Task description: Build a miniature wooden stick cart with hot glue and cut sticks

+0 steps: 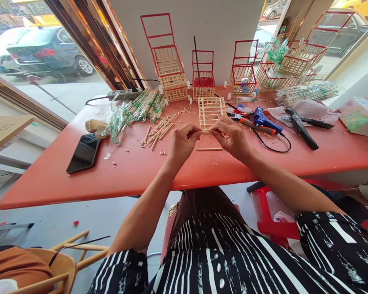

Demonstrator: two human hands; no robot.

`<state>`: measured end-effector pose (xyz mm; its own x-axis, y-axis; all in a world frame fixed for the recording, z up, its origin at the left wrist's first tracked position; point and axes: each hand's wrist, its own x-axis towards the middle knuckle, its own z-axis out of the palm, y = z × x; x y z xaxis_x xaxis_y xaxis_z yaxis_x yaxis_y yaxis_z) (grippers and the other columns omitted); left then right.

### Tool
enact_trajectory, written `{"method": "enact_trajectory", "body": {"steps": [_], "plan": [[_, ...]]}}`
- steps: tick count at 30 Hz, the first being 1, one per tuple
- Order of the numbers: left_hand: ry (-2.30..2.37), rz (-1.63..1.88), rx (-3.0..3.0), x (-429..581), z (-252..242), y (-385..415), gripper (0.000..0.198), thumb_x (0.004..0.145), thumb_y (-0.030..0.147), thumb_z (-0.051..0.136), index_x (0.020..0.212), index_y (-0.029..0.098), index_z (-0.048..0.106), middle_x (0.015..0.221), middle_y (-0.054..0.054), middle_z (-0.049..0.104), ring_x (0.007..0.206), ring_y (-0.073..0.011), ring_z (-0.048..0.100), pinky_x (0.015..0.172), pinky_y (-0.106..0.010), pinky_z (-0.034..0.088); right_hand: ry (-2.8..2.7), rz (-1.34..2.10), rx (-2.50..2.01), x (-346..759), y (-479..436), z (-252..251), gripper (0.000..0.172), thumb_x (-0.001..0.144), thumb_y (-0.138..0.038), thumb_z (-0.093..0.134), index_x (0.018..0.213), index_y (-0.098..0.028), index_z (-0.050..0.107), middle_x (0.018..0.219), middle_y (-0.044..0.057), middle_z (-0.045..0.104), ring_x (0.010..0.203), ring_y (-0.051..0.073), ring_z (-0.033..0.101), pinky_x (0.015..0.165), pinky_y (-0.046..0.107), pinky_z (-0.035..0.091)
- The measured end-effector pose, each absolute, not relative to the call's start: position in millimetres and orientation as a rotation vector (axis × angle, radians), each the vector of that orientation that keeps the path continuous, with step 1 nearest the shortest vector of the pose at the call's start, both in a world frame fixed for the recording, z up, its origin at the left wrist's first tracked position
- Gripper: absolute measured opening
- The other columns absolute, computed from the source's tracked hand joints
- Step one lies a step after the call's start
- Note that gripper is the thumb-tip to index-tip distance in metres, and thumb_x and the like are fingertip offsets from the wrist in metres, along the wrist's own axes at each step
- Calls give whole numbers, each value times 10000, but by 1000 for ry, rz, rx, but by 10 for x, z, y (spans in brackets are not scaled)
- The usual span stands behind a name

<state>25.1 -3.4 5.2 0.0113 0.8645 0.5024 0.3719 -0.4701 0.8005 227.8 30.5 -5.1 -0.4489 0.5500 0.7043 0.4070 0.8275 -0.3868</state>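
Hands apparently pinch a stick, wrapper print blurred.

Fingers near stick lattice (pale)

We see an orange-red counter, pale tan sticks and a matching tan lattice frame. The carts pair tan bars with bright red trim. We find the shirt black with white stripes, the phone black, the glue gun mostly blue. The wrapped bundles carry green marks, probably print.
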Motion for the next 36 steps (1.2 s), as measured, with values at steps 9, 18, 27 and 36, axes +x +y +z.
{"method": "enact_trajectory", "body": {"steps": [9,18,27,36], "plan": [[1282,1462,1846,226,39,-23,159,868,85,738,750,190,716,673,32,702,634,-122,641,642,-232,477,-2088,168,-734,2285,338,-49,372,1117,-496,576,945,-220,757,908,64,691,902,227,636,849,370,496],[1298,1459,1800,233,50,-28,91,857,109,756,815,186,730,724,17,745,651,-127,676,646,-232,503,-2101,114,-742,2299,351,-66,441,1119,-553,540,1029,-221,817,932,74,710,921,229,648,872,373,507],[1290,1508,1821,245,54,-44,138,833,64,745,767,183,722,689,21,737,628,-125,667,627,-230,500,-2108,129,-729,2295,331,-51,406,1124,-509,550,1004,-222,811,942,77,720,919,229,651,874,378,516],[1287,1510,1828,239,47,-42,166,832,67,741,736,199,705,679,22,721,624,-131,642,635,-245,503,-2088,158,-712,2283,310,-75,379,1123,-482,566,1030,-229,832,920,65,699,911,219,647,864,367,514]]}}
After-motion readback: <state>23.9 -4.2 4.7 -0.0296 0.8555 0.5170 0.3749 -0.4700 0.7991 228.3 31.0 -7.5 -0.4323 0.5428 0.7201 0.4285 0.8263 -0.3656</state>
